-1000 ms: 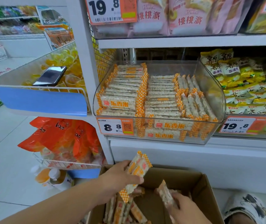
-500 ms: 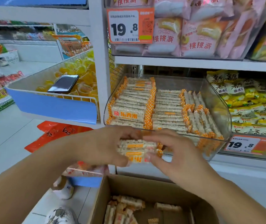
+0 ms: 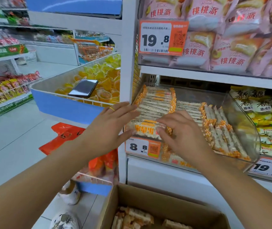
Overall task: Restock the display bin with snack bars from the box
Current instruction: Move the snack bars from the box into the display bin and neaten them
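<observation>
A clear display bin (image 3: 247,129) on the middle shelf holds rows of white snack bars with orange checked ends. Both hands hold a small stack of snack bars (image 3: 144,129) over the bin's front left corner, just above its front wall. My left hand (image 3: 108,126) holds the stack's left end between thumb and outstretched fingers. My right hand (image 3: 185,134) pinches the right end with curled fingers. Below, the open cardboard box (image 3: 148,195) sits on the floor with several loose bars (image 3: 132,219) inside.
An 8.8 price tag (image 3: 142,147) hangs on the bin's front. A phone (image 3: 83,88) lies on jelly cups in the blue-fronted basket to the left. Yellow snack bags fill the bin to the right, pink packs the shelf above. Shoes (image 3: 69,194) stand beside the box.
Both hands rose from the box with the stack of bars and carried it forward to the bin's front left corner. The view has tilted up and moved closer to the shelf.
</observation>
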